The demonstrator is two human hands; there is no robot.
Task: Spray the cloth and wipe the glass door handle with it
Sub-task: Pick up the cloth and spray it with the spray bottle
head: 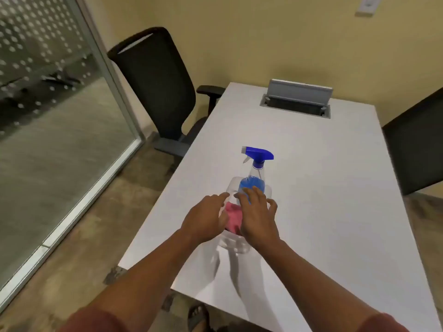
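On the white table (323, 188) a clear plastic container (236, 245) holds a pink cloth (233, 218) and an upright spray bottle (255, 173) of blue liquid; both hands reach over it, the left hand (206, 221) with loose fingers above the cloth, the right hand (257, 218) spread wide beside the bottle's base, gripping nothing; a black office chair (155, 92) stands near a frosted glass wall (48, 92).

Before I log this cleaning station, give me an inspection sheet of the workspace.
Surface: white table, bare around the container.
Job's things: spray bottle with blue liquid and pink cloth, both in a clear container.
Clutter: nothing seen.
Hands: left hand and right hand open over the container, gripping nothing.
Cables: nothing seen; cable box lid raised.
Surroundings: black chair, glass wall.
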